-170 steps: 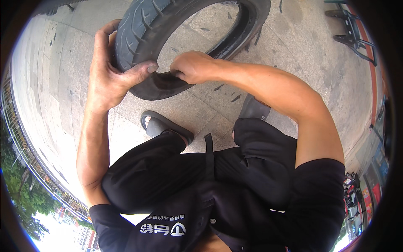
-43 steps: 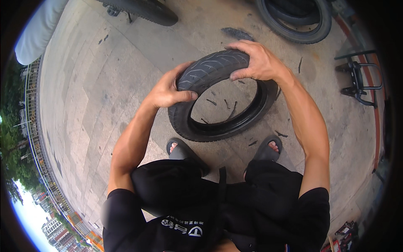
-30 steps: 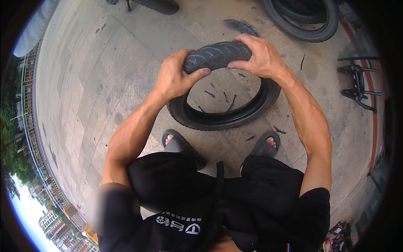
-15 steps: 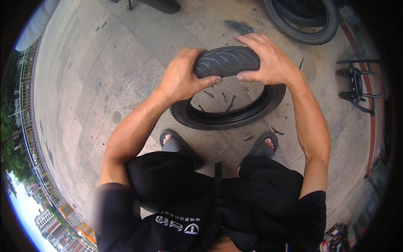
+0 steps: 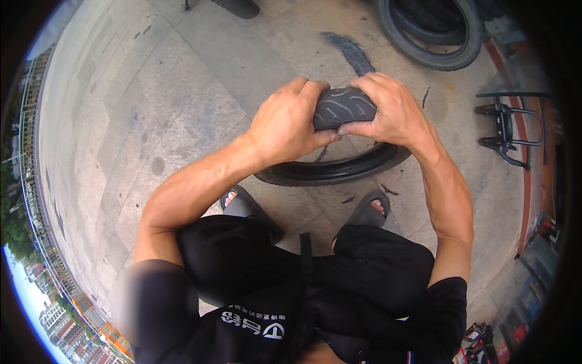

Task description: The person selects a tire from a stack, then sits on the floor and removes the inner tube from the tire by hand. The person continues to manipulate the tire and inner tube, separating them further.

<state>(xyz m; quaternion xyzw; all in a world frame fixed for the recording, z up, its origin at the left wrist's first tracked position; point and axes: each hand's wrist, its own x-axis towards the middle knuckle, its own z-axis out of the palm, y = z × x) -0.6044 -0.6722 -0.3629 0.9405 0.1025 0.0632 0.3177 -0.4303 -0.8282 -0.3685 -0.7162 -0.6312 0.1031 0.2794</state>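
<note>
A black rubber tire (image 5: 344, 108) with a grooved tread stands on the paving just beyond my feet, its top leaning up toward me. My left hand (image 5: 292, 115) wraps over the upper left of the tread, fingers on the far side and thumb on the near inner edge. Close beside it, my right hand (image 5: 388, 112) grips the upper right the same way. The two thumbs nearly meet beneath the short stretch of tread between them. Below my wrists the tire's lower curve shows its hollow inside. Most of its left side is hidden by my left hand and forearm.
More tires (image 5: 431, 51) lie stacked at the far right. A black metal rack (image 5: 504, 134) is at the right, by a red line on the ground. Part of another tire (image 5: 238, 6) shows at the top edge. A dark patch (image 5: 350, 53) marks the paving beyond my hands.
My left hand has slid right along the tread toward my right hand, so less tread shows between them. Both hands and the tire's top have come slightly nearer to me.
</note>
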